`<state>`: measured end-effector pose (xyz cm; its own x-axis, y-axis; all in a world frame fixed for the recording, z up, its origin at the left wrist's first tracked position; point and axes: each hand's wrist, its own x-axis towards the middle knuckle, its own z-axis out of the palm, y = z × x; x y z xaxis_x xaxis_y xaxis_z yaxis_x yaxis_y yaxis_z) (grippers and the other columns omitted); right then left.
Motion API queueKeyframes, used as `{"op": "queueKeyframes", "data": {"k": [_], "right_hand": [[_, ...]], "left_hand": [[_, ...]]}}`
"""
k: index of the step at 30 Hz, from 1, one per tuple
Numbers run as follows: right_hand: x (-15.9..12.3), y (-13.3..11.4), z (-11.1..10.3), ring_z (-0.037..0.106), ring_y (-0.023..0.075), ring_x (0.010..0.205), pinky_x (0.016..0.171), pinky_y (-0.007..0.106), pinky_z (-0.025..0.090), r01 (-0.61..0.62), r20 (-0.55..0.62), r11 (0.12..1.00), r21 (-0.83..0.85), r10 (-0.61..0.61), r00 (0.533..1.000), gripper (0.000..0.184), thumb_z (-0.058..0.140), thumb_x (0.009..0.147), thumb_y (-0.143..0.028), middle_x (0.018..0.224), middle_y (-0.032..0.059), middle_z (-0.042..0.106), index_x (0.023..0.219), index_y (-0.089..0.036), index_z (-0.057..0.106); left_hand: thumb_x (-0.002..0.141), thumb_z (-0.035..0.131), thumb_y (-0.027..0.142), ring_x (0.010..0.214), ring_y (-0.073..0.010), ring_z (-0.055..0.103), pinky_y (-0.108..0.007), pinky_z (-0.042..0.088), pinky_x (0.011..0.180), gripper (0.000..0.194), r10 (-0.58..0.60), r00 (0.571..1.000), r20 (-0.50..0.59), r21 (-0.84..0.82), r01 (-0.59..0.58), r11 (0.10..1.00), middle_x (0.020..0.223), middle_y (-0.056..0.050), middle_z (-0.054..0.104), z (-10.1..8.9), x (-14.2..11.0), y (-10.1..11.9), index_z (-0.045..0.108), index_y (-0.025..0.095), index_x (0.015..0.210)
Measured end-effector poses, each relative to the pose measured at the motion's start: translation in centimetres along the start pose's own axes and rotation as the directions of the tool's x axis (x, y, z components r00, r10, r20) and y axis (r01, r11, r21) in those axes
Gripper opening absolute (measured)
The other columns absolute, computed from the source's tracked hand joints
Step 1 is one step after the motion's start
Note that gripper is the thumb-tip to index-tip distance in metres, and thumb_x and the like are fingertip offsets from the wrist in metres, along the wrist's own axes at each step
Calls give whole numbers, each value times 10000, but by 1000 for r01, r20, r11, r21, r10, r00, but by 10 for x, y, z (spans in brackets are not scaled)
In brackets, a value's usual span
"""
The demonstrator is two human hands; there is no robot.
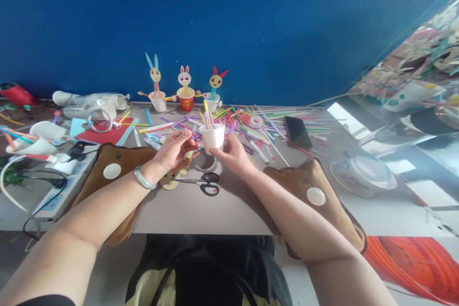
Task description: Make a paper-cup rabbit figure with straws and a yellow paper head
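Observation:
A white paper cup point(212, 137) is held upright above the table by my right hand point(234, 155), the thumb on its front and the fingers round its right side. Yellow and purple straws point(209, 118) stick up out of the cup, and a short purple piece point(232, 128) juts out at its right. Just left of the cup is my left hand point(175, 147), its thumb and fingers drawn together in a pinch. What lies between those fingertips is too small to tell. Black-handled scissors point(208, 184) and a roll of clear tape point(203, 160) lie below the cup.
Three cup figures with rabbit-like heads point(184, 99) stand along the blue wall. Many coloured straws point(247, 124) lie scattered before them, with a phone point(297, 131) to the right. Brown cushions point(311, 201) flank my arms; a power strip point(60, 191) is at left.

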<state>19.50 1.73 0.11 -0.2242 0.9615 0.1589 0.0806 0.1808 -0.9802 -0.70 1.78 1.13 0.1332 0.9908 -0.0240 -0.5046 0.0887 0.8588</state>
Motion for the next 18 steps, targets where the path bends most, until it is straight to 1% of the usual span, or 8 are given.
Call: {"op": "queueKeyframes", "data": {"k": [3,7,9,12,15,18], "right_hand": [[-1,1,1,692,245,872,715,356,539,-9,18,1000,-12,9,1000,596,796,694,-506,940,68,736,1100,-201,484],[-4,-1,3,696,255,891,710,355,540,-22,44,1000,-9,22,999,582,802,688,-523,948,77,740,1055,-203,482],[-5,-4,3,698,264,915,727,363,543,-23,52,1000,8,23,998,594,804,681,-543,967,85,742,1051,-208,484],[-5,-5,4,694,268,920,750,377,539,-18,34,1000,-3,19,999,605,797,677,-571,978,86,740,1064,-216,497],[-3,-3,3,683,265,914,757,381,529,1,0,999,-39,-1,1000,587,787,682,-578,968,87,733,1049,-213,511],[-2,1,2,670,255,898,760,380,516,-7,-19,998,-69,6,1000,573,786,688,-566,944,78,721,1034,-202,509]], "left_hand": [[659,883,431,662,-149,667,-313,556,726,359,-18,999,37,-33,19,999,547,50,555,1,0,1,658,159,724],[659,890,395,679,-149,669,-305,554,732,395,-50,996,78,-70,56,996,532,57,523,2,-1,1,572,163,630],[660,892,385,686,-139,666,-299,555,750,410,-65,995,81,-88,72,994,539,59,527,2,0,1,549,162,620],[642,899,414,697,-142,673,-305,560,775,409,-57,996,68,-105,64,992,532,69,515,1,1,0,576,162,660],[627,901,444,685,-142,678,-300,565,759,417,-46,998,51,-96,51,994,563,62,558,-1,4,-3,606,162,716],[682,862,465,639,-134,672,-295,566,709,396,-52,997,53,-73,56,996,617,44,617,-5,5,-5,614,168,766]]}}
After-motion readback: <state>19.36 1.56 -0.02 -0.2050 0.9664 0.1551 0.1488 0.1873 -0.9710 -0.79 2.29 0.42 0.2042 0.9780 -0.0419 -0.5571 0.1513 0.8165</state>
